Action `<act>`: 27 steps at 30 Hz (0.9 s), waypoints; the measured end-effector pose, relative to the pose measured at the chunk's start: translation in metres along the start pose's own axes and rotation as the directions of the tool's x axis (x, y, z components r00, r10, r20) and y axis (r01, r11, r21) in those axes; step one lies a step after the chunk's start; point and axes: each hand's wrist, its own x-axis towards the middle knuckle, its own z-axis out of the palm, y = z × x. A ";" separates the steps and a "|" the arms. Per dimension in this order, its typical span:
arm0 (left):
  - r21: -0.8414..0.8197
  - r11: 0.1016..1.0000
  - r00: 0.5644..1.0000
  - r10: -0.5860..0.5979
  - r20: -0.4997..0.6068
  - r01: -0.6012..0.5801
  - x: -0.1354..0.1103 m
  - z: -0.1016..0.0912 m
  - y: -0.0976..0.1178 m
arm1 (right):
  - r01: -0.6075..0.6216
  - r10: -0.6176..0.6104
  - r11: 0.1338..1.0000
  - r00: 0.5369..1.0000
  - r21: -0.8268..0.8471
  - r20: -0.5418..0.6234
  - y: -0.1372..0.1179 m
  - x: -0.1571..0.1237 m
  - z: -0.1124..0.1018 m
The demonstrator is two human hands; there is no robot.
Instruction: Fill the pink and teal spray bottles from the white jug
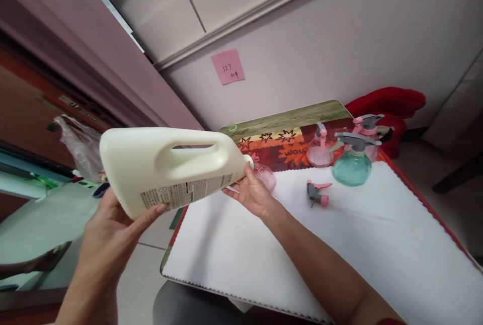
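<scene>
A large cream-coloured jug [136, 164] with a built-in handle is held tilted on its side, its neck pointing right. My left hand [107, 244] grips its base end, thumb over the printed label. My right hand [254, 191] has its thumb and fingers around the neck. Just beyond the neck stands a pink spray bottle [267, 179] with no spray head visible, partly hidden by the right hand. A grey and pink spray head [317, 194] with a clear dip tube lies on the white table cover [226, 249].
Toward the back right stand a teal spray bottle [352, 168], a pink spray bottle [319, 153] and another pink one [372, 151] behind the teal. A red stool [392, 108] is beyond the table. On the left hangs a clear plastic bag [81, 146]. A pink note [228, 67] sticks to the wall.
</scene>
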 end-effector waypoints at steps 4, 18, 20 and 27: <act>0.002 1.000 1.000 -0.003 -0.002 0.003 0.003 -0.002 -0.002 | 0.001 -0.001 1.000 1.000 -0.001 0.007 0.000 0.000 0.000; 0.031 0.998 0.998 0.061 0.032 -0.062 0.006 0.001 0.003 | 0.012 -0.012 1.000 1.000 0.005 0.023 -0.002 0.001 0.000; 0.036 0.997 0.997 0.062 0.039 -0.063 0.006 0.001 0.004 | 0.012 -0.012 1.000 1.000 0.013 0.025 -0.002 0.001 -0.001; 0.072 0.994 0.996 0.074 0.053 -0.078 0.012 -0.003 -0.001 | 0.008 -0.009 0.999 1.000 0.037 0.029 -0.004 0.001 0.000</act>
